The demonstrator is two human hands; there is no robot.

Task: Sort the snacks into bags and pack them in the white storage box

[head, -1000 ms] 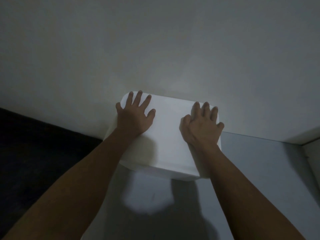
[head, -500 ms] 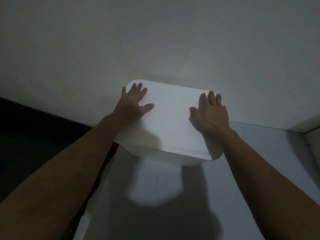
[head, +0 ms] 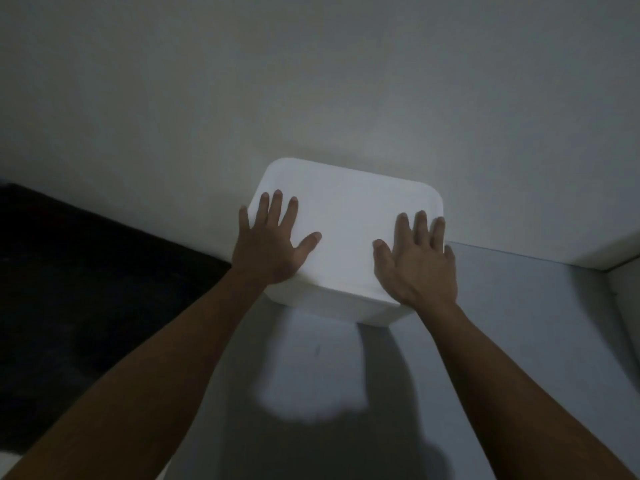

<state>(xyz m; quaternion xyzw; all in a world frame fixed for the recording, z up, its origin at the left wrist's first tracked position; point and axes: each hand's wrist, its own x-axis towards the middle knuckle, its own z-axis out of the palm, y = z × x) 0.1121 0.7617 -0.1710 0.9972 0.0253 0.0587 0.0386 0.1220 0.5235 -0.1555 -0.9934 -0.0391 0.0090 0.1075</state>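
The white storage box (head: 349, 216) sits closed against the wall at the far edge of a grey surface, its lid facing up. My left hand (head: 268, 249) lies flat on the lid's left part with fingers spread. My right hand (head: 414, 259) lies flat on the lid's right part, fingers reaching toward the right rim. Both palms rest on the lid and neither hand grips anything. No snacks or bags are visible; the box's contents are hidden under the lid.
A plain pale wall (head: 311, 81) rises right behind the box. The grey surface (head: 519, 323) spreads in front and to the right, ending at a raised white edge (head: 620, 292) on the right. A dark area (head: 86, 289) lies to the left.
The view has shifted and both hands have slid back a little toward the near edge of the lid. The box stays against the wall, lid shut.
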